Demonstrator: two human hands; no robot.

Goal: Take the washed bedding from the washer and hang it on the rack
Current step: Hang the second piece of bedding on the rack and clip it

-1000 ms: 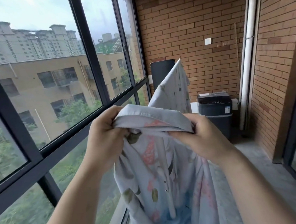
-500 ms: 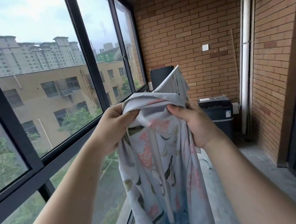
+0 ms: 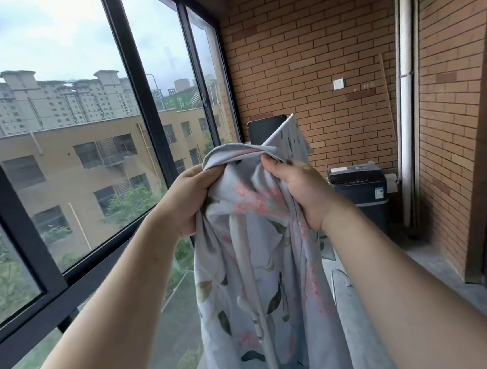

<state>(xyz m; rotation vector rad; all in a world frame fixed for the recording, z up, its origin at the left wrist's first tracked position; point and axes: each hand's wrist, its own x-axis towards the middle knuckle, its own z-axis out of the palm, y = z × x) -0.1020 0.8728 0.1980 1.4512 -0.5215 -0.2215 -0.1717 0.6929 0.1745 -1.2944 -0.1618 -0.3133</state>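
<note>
You're on a narrow glazed balcony, with the window (image 3: 51,144) running from 9 to 11 o'clock and the brick wall (image 3: 311,42) closing off 12. The sheet (image 3: 263,272) hangs from your grip straight down toward 6, long axis vertical. Nearly all of it sits below your wrists and runs out of view at the bottom. One corner peaks behind your hands at 12, and I can't tell what it rests on. The cloth is pale blue-grey with pink blossoms and dark leaves, creased. A white strip runs down its middle, either a seam or a rack post. The washer (image 3: 360,190) stands well apart at 1 o'clock. Your left hand (image 3: 187,202) and right hand (image 3: 300,190) are both fisted around the bunched top edge, level and close together, neither nearer. I'd judge the next move depends on drawing them apart along that edge.
</note>
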